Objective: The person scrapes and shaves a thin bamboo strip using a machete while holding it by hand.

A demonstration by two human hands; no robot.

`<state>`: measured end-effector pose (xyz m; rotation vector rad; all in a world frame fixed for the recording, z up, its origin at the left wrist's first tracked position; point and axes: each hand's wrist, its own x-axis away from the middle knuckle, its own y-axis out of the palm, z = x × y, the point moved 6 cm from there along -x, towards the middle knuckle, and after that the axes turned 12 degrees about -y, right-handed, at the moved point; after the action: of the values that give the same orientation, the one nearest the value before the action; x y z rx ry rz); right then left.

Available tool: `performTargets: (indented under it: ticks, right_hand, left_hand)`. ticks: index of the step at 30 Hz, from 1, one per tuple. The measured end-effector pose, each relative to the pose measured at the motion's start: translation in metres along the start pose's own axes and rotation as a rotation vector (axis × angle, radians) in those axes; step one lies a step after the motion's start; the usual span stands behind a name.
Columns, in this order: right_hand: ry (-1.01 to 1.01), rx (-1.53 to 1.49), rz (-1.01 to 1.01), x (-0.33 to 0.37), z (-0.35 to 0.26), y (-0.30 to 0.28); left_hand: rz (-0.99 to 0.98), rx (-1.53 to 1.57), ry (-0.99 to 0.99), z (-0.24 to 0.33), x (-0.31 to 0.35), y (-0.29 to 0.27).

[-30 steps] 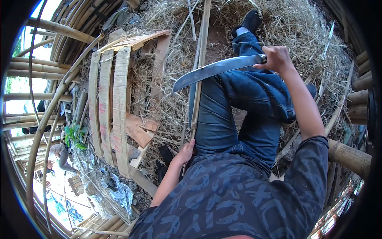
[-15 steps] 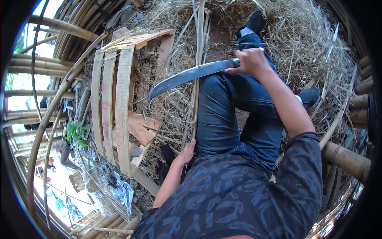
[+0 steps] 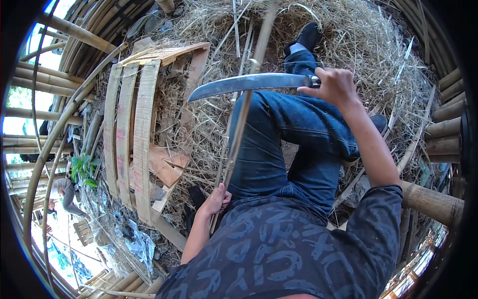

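At the left of the frame, a green leafy plant [image 3: 84, 170] grew near a pale wooden slatted crate [image 3: 146, 124] that stood on dry yellow straw. The left hand [image 3: 214, 200], at lower centre, had its fingers curled in around the lower part of a long, thin, tan bamboo strip [image 3: 240, 124], which slanted past the blue-jeaned knee to the top edge. Across the strip at upper centre lay the curved grey blade of a long metal knife [image 3: 269, 81], its handle wrapped by the right hand's [image 3: 336, 87] bent fingers, right of centre.
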<state>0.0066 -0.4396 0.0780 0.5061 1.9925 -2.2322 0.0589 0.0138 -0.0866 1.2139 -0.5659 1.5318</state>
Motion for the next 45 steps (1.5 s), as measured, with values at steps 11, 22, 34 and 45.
performTargets:
  ticks: [11, 22, 34, 45]
  right_hand:
    - [0.055, -0.141, -0.016, 0.065, -0.031, 0.035]
    - [0.125, -0.099, 0.008, 0.062, 0.014, 0.069]
    - [-0.028, -0.174, -0.029, 0.037, -0.031, 0.052]
    - [0.038, -0.291, -0.094, 0.043, -0.032, 0.044]
  left_hand:
    - [0.119, 0.047, -0.203, -0.05, -0.01, 0.007]
    - [0.317, -0.07, 0.108, -0.022, -0.001, 0.012]
    - [0.325, -0.158, 0.146, -0.039, -0.027, -0.002]
    - [0.316, -0.17, 0.24, -0.036, -0.035, -0.005]
